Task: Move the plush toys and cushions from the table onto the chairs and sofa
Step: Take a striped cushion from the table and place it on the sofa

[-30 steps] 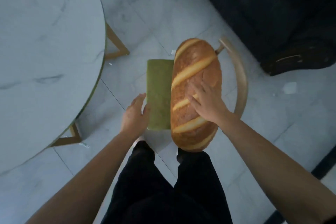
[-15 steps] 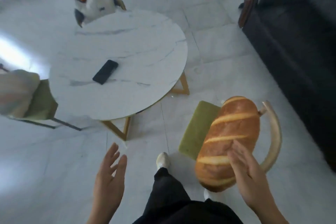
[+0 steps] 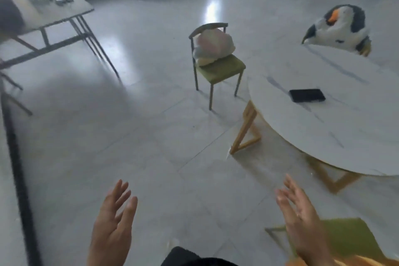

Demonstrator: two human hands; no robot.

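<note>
1. The left hand (image 3: 112,229) and right hand (image 3: 302,222) hover low over the floor, fingers straight and spread, holding nothing.
2. A penguin plush (image 3: 339,28) sits at the far rim of the round marble worktop (image 3: 356,136); what bears it is hidden.
3. A pale pink-and-white plush (image 3: 212,47) lies on a green-seated chair (image 3: 222,69) left of the worktop.
4. A black phone (image 3: 307,95) lies on the worktop.
5. An orange cushion (image 3: 356,262) shows only an edge at the lower right, beside a second green seat (image 3: 354,237).

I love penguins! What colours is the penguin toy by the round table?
The penguin toy is white and black with an orange patch; head view.
</note>
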